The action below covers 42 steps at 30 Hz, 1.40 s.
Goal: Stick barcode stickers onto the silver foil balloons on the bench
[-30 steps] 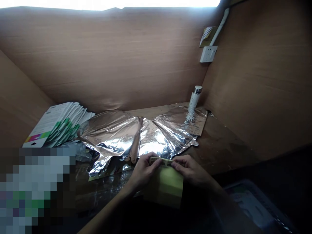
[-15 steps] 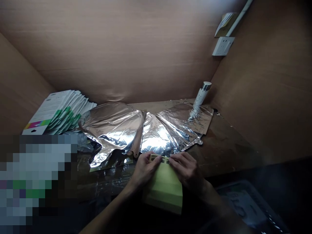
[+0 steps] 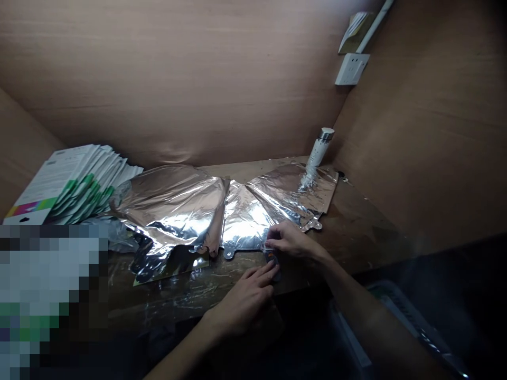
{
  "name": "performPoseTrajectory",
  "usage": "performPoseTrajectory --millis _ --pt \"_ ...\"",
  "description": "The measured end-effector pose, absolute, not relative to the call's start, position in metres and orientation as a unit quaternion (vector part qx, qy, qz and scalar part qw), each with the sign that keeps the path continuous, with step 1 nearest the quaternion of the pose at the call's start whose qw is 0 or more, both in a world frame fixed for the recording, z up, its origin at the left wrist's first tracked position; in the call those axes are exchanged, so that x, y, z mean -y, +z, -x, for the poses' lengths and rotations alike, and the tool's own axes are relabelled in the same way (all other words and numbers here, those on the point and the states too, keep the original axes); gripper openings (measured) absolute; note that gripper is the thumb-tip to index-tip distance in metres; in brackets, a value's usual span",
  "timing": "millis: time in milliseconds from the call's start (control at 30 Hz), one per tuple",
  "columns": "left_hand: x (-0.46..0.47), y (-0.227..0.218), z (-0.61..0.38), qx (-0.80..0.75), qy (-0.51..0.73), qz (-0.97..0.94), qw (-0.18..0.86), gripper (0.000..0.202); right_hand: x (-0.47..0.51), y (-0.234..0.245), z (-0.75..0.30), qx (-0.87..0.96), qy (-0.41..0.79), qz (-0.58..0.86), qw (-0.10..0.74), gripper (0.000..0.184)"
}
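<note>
Crumpled silver foil sheets [image 3: 222, 211] spread across the wooden bench [image 3: 348, 232], with a scalloped edge near my hands. My right hand [image 3: 291, 240] rests its fingertips at that foil edge. Just below lies a small dark piece with an orange mark [image 3: 272, 261], partly covered by my fingers. My left hand [image 3: 245, 301] lies lower on the bench, fingers stretched toward the dark piece and touching or almost touching it. Whether either hand grips it is hidden. No yellow-green pad shows in this view.
A stack of white and green printed cards [image 3: 75, 184] stands at the left. A white flask [image 3: 319, 153] stands on the foil at the back right. Brown panels enclose the bench, with a wall socket [image 3: 351, 69] above. A plastic bin [image 3: 396, 316] sits low at the right.
The yellow-green pad with its strip has gone from between my hands. My right hand has moved up onto the foil edge, and my left hand has dropped lower. The view shifted slightly.
</note>
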State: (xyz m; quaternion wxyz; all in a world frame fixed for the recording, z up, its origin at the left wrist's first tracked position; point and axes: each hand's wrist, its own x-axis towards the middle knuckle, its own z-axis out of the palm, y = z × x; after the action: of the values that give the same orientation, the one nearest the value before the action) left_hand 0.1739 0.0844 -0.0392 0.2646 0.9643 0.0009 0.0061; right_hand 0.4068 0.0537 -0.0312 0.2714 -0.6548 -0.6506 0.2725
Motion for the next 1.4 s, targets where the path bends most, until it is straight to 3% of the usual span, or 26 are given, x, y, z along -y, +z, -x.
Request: performPoseTrajectory --millis 100,233,333,400,467,567,633,767,900,1033,1200,1300,1400 --pt "-0.085 -0.04 -0.175 -0.012 -0.011 -0.963 0.268 0.018 -0.06 -0.033 -0.401 0.645 0.201 0.709 0.202 0.021" --pt "-0.088 -0.04 -0.175 -0.061 0.007 -0.925 0.376 0.008 -0.031 -0.023 -0.407 0.59 0.109 0.766 0.23 0.02" --pt "-0.092 -0.03 -0.184 -0.162 0.074 -0.841 0.51 0.021 0.015 -0.02 -0.405 0.575 0.22 0.71 0.341 0.028" --pt "-0.098 -0.017 -0.2 -0.181 0.098 -0.805 0.557 0.027 0.044 -0.024 -0.401 0.555 0.355 0.633 0.407 0.033" --pt "-0.108 -0.005 -0.229 -0.154 0.102 -0.797 0.575 0.03 0.068 -0.031 -0.402 0.512 0.405 0.612 0.446 0.033" --pt "-0.127 0.002 -0.296 -0.147 0.154 -0.826 0.521 0.033 0.092 -0.038 -0.414 0.48 0.407 0.635 0.448 0.033" --pt "-0.138 -0.006 -0.346 -0.154 0.182 -0.877 0.418 0.036 0.101 -0.039 -0.422 0.506 0.439 0.617 0.413 0.025" --pt "-0.159 -0.034 -0.417 -0.15 0.083 -0.949 0.266 0.043 0.112 -0.041 -0.434 0.559 0.44 0.591 0.381 0.021" --pt "-0.178 -0.046 -0.433 -0.148 0.023 -0.948 0.281 0.034 0.118 -0.04 -0.454 0.525 0.408 0.603 0.439 0.019" --pt "-0.183 -0.041 -0.428 -0.164 0.016 -0.939 0.301 0.033 0.098 -0.036 -0.484 0.571 0.288 0.603 0.476 0.014" --pt "-0.187 -0.037 -0.428 -0.184 0.016 -0.927 0.327 0.04 0.039 -0.051 -0.511 0.657 0.128 0.65 0.36 0.012" --pt "-0.205 -0.026 -0.418 -0.235 0.087 -0.917 0.312 0.041 0.017 -0.065 -0.519 0.653 0.127 0.686 0.294 0.018" --pt "-0.222 -0.008 -0.399 -0.297 0.184 -0.895 0.276 0.046 0.015 -0.072 -0.52 0.647 0.121 0.699 0.281 0.02"
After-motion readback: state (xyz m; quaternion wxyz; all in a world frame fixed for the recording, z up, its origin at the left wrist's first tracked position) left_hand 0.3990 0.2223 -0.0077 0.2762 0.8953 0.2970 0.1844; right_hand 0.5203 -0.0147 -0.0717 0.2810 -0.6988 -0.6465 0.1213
